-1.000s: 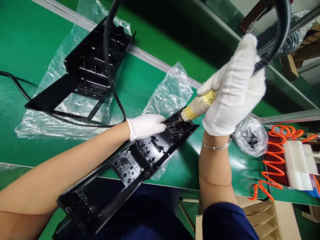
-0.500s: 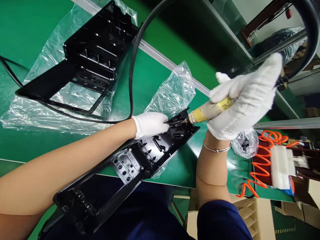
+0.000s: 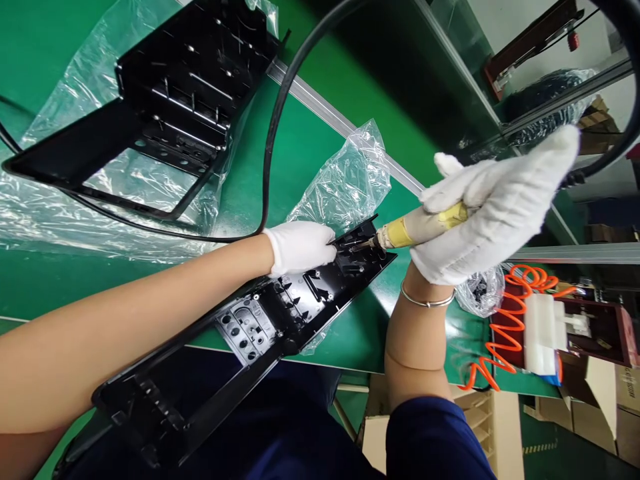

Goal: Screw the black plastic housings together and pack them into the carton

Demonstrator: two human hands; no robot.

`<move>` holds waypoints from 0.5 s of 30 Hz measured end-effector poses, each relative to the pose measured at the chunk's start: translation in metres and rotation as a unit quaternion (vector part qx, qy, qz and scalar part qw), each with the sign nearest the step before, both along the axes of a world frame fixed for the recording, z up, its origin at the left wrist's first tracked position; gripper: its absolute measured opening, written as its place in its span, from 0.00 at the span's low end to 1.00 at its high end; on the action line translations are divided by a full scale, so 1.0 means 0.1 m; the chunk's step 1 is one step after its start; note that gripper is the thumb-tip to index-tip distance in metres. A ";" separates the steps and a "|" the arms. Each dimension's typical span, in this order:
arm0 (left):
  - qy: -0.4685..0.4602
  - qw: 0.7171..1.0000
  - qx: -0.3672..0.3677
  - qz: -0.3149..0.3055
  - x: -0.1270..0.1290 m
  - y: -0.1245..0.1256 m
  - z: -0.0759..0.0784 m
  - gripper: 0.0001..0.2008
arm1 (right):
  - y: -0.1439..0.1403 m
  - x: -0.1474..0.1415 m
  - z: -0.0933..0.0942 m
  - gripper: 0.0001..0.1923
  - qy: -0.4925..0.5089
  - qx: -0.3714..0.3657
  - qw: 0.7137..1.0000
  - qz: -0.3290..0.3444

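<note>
A long black plastic frame (image 3: 260,327) lies slanted over the front edge of the green bench and across my lap. My left hand (image 3: 300,248), in a white glove, presses on the frame's far end, fingertips beside the tool's tip. My right hand (image 3: 495,207), also gloved, grips a powered screwdriver (image 3: 415,228) with a yellow band. The bit touches the frame near its upper end. A thick black cable (image 3: 273,133) loops from the tool up over the bench.
A second black frame (image 3: 165,100) rests on clear plastic wrap (image 3: 100,220) at the back left. A crumpled clear bag (image 3: 345,180) lies behind the worked frame. At right are a bag of small parts (image 3: 480,293), an orange coiled hose (image 3: 505,333), a white block (image 3: 543,333) and cardboard boxes (image 3: 485,427).
My right hand has tipped the screwdriver lower and flatter, with the bit staying at the frame's far end. The view has drifted, and the left hand keeps pressing in the same place.
</note>
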State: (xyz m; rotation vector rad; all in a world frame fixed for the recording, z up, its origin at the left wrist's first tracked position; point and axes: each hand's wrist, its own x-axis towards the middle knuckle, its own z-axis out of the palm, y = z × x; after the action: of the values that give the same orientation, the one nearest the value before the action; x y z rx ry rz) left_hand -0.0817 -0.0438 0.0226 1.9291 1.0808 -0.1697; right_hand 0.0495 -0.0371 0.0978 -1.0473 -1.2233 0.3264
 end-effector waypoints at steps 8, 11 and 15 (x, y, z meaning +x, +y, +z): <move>0.006 1.000 0.001 -0.001 0.00 0.00 0.00 0.13 | -0.05 0.06 -0.02 0.21 -0.021 0.040 0.998 0.054; 0.008 1.000 0.000 0.002 0.00 0.00 0.00 0.12 | -0.04 0.09 -0.03 0.24 -0.002 0.024 0.999 0.043; 0.007 1.000 0.001 0.001 0.00 0.00 -0.01 0.12 | -0.06 0.09 0.01 0.25 0.069 -0.040 0.996 0.028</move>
State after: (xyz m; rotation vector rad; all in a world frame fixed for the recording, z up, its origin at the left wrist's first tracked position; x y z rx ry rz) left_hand -0.0818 -0.0438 0.0216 1.9325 1.0913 -0.1805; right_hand 0.0586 -0.0429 0.0989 -1.0433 -1.1240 0.4877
